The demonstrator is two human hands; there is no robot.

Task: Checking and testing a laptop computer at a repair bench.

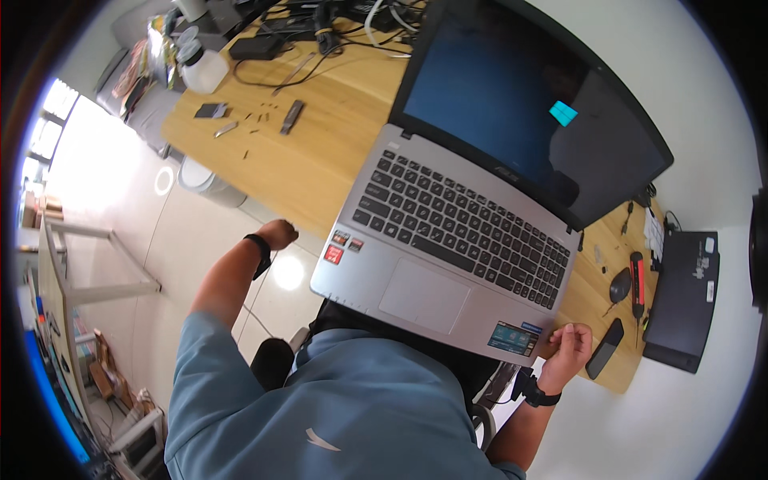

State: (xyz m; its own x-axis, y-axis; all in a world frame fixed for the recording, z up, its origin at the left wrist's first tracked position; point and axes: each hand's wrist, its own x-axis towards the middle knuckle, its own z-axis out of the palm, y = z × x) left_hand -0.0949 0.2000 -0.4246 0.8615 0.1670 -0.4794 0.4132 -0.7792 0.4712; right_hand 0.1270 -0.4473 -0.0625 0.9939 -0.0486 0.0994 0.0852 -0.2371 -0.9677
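Observation:
An open grey laptop point(428, 298) sits at an angle on the wooden table, its front part reaching past the table edge toward my body. Its dark screen point(496, 104) shows a small light-blue window-shaped mark. Off the table's near edge, left of the laptop, hangs my left hand point(278, 234), its fingers curled; the inside of the hand is hidden. My right hand point(570, 348) is beside the laptop's front right corner. Its fingers are bent in and closed, with no object visible in them, and the thumb side is close to the laptop's edge.
A black phone point(606, 349), a red-and-black screwdriver point(638, 284) and a dark mouse point(620, 285) lie right of the laptop. Leftward are small screws point(254, 130), a USB stick point(293, 117) and a translucent bottle point(203, 70). Black cables point(324, 40) crowd the back.

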